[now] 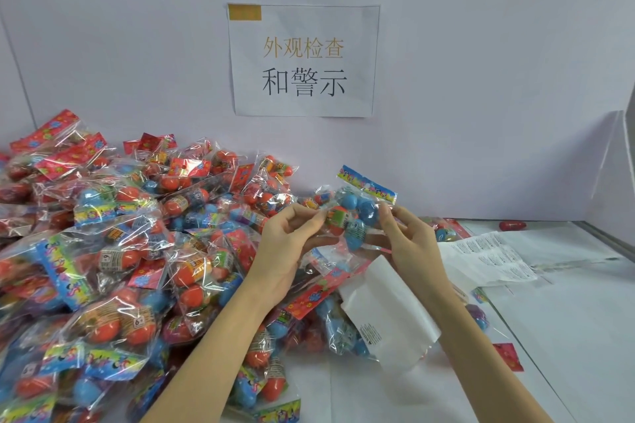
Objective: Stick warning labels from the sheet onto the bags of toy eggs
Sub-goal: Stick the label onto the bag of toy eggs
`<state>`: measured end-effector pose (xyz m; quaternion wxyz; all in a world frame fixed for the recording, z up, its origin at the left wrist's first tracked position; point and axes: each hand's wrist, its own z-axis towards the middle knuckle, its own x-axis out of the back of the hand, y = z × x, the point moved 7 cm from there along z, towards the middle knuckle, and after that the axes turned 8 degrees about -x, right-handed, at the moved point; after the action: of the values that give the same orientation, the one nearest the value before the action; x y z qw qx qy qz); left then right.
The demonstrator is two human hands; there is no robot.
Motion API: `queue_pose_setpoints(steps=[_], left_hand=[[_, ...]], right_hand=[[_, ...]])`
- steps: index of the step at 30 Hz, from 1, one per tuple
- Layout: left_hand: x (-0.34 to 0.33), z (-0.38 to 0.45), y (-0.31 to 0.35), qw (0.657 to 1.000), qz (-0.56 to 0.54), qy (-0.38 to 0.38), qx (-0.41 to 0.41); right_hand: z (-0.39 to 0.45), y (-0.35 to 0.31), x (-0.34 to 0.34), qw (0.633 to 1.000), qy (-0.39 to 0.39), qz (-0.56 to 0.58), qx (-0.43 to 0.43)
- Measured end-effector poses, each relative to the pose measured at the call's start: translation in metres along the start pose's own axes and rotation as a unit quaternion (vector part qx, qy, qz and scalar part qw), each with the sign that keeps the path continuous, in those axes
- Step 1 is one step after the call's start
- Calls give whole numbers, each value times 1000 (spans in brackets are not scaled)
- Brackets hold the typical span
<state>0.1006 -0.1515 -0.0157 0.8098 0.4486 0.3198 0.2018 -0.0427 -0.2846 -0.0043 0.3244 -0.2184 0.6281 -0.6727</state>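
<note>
Above the worktop [567, 336], in the head view, both hands meet at centre frame with one bag of toy eggs [357, 216] lifted between them. The left hand [288, 247] pinches the bag's left edge between thumb and fingertips, and the right hand [410, 244] pinches its right side just under the header card [366, 184], so each hand is grasping the same bag and neither is free. The bag's long axis runs from that blue header, up and away from the person, down towards the lower left, with an orange egg and several blue eggs showing through the clear film. Whether a label is already on its face, I cannot tell. The white label sheet [388, 316] lies directly under the right forearm, curled, its long axis slanting from upper left to lower right, with small print near its lower edge. That makes the right hand the nearer one for the next peel, I judge, since the sheet sits below and just towards the person from it. A second printed sheet [494, 257] lies flat further right. The big pile of bags [113, 251] fills the left side, closest to the left hand. A paper sign [304, 60] hangs on the back wall.
</note>
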Motion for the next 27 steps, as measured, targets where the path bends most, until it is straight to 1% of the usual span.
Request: queue_pose_setpoints(steps=[2,3,5,7,10,13,14,16,18,20,22,25,26,27], left_hand=[[6,1,1,999,-33,32,-9],[9,1,2,998,-43,49,-13],[13,2,3,996,-43,70,-23],[13,2,4,996,-30,76,-32],[8,3,0,998,-42,50,-12],[-2,1,-3,997,-70,-1,35],[-5,-1,-2,998,-49,-15,40],[-7,-4,0,999,32,-22,28],[-3,-5,2,997,78,2,12],[4,-4,3,995,88,39,-2],[9,-2,7,991,112,59,-40],[6,-4,15,984,139,34,-102],[4,-5,17,980,156,26,-118],[4,-4,20,974,182,18,-129]], right_hand=[[1,3,-5,997,-48,49,-22],[1,4,-7,997,-61,49,-28],[0,6,-10,997,-67,38,-28],[0,7,-10,997,-54,45,-25],[1,6,-5,997,-34,67,-12],[3,3,-1,999,-26,26,19],[3,3,-2,999,-28,5,25],[3,6,-4,999,-33,-9,17],[3,8,-7,999,-49,-8,3],[3,6,-7,998,-56,-23,3],[2,2,-1,995,-27,-88,31],[0,-2,2,975,6,-208,82],[-1,-2,1,971,12,-220,90],[-2,-3,1,973,23,-208,95]])
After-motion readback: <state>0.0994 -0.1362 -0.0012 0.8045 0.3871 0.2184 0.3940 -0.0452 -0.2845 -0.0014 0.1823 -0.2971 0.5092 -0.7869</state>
